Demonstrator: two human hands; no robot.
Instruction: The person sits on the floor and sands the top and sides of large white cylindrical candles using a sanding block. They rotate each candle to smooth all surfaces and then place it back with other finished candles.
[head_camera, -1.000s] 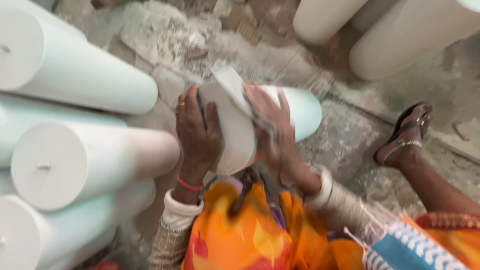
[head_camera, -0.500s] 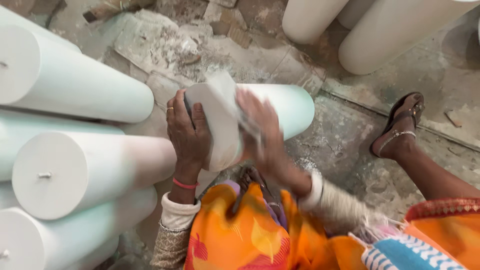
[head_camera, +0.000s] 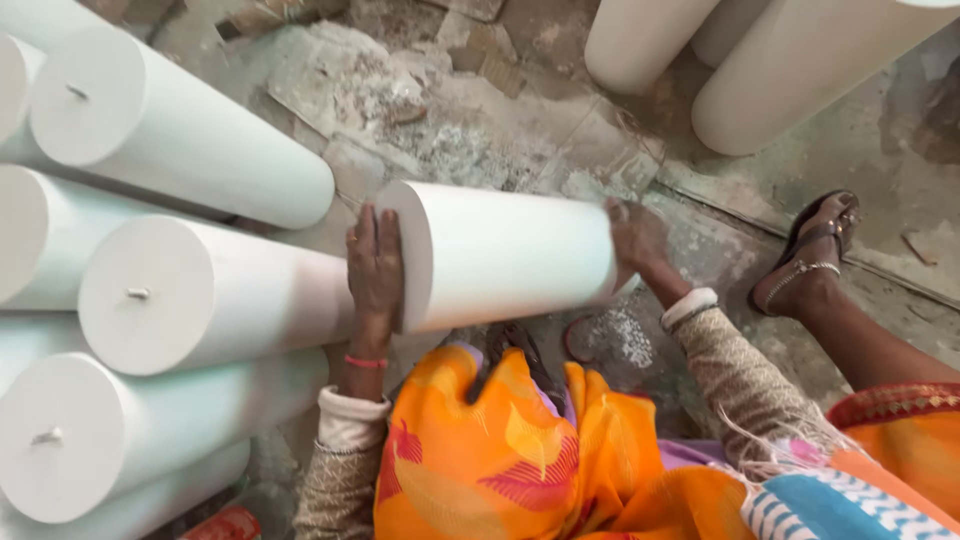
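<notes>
— While the roll (head_camera: 510, 255) lay on the floor (head_camera: 480, 120) at centre, which step was it?
— Turning it: left hand (head_camera: 374, 268) flat on its nine-o'clock end, right hand (head_camera: 634, 236) cupping three o'clock; next needed steady, even pressure.

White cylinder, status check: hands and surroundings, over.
Left hand flat on near end, right hand on far end. White cylinder lying sideways. Stacked cylinders crowd left.

The left hand (head_camera: 374, 268) is pressing flat on one end of a white roll (head_camera: 500, 255) lying on the floor (head_camera: 470, 130) — the right hand (head_camera: 635, 238) is cupping the far end, stacked rolls (head_camera: 170, 290) lying just beside.
</notes>
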